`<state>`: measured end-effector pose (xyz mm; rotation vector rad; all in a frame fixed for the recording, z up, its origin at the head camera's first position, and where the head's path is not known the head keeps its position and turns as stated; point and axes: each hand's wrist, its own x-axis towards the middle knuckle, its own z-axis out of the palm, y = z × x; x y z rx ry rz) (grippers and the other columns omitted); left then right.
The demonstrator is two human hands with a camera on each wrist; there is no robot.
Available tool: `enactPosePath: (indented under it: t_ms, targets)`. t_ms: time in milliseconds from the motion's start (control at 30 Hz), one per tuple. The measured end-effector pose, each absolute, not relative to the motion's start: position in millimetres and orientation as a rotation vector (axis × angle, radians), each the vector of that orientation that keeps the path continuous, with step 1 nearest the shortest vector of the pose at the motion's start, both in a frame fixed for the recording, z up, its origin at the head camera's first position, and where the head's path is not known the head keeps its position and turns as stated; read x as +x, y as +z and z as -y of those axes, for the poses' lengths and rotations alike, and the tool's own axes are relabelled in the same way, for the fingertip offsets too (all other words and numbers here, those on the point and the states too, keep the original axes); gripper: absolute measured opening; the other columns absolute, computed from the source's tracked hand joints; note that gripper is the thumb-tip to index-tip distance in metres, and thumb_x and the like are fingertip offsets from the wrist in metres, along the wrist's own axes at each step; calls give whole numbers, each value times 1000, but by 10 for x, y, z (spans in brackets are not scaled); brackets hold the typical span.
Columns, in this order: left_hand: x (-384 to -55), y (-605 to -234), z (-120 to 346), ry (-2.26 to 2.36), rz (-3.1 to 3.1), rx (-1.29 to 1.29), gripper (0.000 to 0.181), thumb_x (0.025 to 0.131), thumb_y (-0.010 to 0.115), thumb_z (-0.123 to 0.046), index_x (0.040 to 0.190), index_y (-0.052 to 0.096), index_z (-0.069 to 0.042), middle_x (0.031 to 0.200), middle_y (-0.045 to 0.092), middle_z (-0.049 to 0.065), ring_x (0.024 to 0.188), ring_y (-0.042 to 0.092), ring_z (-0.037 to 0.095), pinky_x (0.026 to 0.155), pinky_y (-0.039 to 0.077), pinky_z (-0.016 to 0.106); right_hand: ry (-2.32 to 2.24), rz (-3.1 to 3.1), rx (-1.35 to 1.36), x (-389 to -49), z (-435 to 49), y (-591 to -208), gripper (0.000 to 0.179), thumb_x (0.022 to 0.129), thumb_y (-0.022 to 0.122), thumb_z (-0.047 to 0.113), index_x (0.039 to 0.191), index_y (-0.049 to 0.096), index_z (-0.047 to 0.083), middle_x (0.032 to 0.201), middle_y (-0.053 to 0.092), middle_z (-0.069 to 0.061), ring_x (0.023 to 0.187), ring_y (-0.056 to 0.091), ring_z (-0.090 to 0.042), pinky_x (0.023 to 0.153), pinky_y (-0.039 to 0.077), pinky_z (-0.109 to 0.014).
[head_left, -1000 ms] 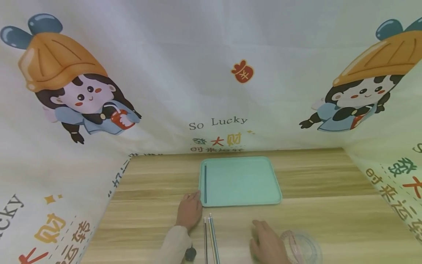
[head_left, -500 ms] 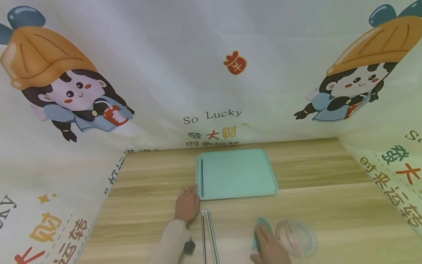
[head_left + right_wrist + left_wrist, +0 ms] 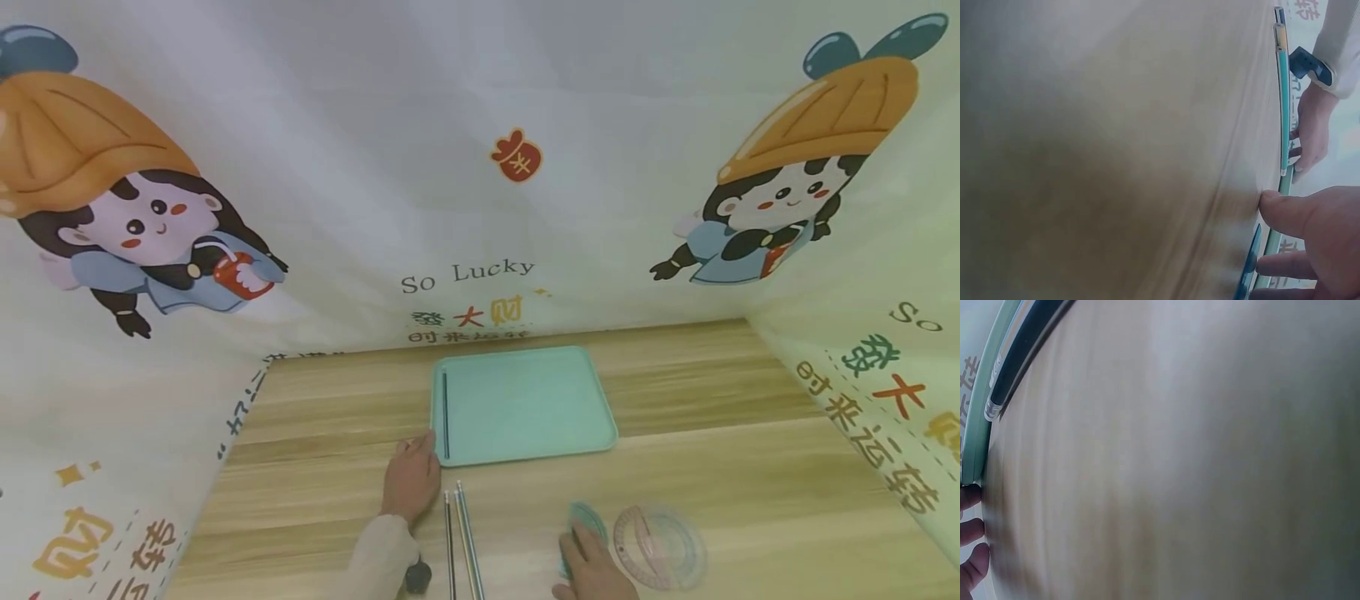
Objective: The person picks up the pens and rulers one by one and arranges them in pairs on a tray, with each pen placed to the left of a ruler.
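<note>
The left hand (image 3: 411, 479) rests at the near left corner of a mint green tray (image 3: 532, 408), fingertips touching its rim. In the left wrist view, its fingers (image 3: 971, 532) lie by the tray's edge. Inside the tray, along the left side, lies one dark pencil (image 3: 446, 414). The right hand (image 3: 596, 567) has its fingers on a teal protractor (image 3: 588, 518) lying on the table. In the right wrist view, the thumb (image 3: 1282, 209) is spread away from the teal protractor (image 3: 1249, 265), and the fingertips touch it. The hand partly covers this protractor.
Several pencils (image 3: 468, 542) lie on the table between the hands, pointing toward the tray. Right of the right hand, a pink protractor (image 3: 637, 542) and a clear protractor (image 3: 686, 550) overlap. Printed cloth (image 3: 465, 192) encloses the wooden table (image 3: 300, 467) at back and sides.
The right hand has come to rest on the teal protractor, which was out of sight a second ago. The left hand stays at the tray corner. The head view has shifted slightly.
</note>
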<state>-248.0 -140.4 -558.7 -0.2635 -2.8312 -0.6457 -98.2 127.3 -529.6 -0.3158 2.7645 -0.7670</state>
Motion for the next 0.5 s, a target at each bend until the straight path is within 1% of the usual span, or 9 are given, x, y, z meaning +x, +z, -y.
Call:
enactPosePath:
  t_ms: [100, 233, 333, 500]
  targets:
    - [-2472, -5586, 1394, -626, 2827, -271, 39, 94, 45, -13, 129, 55, 3, 126, 61, 19, 98, 58, 29, 81, 51, 41, -698, -2777, -314, -1002, -1274, -5295, 50, 87, 65, 26, 122, 54, -8, 135, 45, -32, 123, 43, -54, 98, 41, -64]
    - [-2463, -5573, 1384, -608, 2815, -278, 39, 94, 46, -13, 128, 55, 4, 125, 62, 19, 98, 58, 30, 82, 52, 40, -608, -2827, -294, -1032, -1262, -5284, 40, 84, 67, 24, 113, 62, -4, 127, 55, -28, 117, 52, -48, 93, 47, -60]
    - [-2454, -5559, 1382, -603, 2813, -278, 38, 95, 46, -12, 128, 55, 4, 125, 62, 19, 98, 59, 29, 81, 52, 40, -578, -2842, -319, -1033, -1245, -5265, 37, 83, 68, 21, 109, 63, -5, 124, 57, -28, 114, 53, -48, 90, 49, -58]
    - [-2455, -5551, 1383, -615, 2818, -262, 38, 94, 46, -12, 127, 56, 3, 125, 62, 19, 99, 59, 29, 83, 52, 40, -532, -2834, -375, -1021, -1205, -5237, 37, 84, 66, 17, 109, 62, -10, 124, 55, -32, 113, 52, -52, 87, 51, -56]
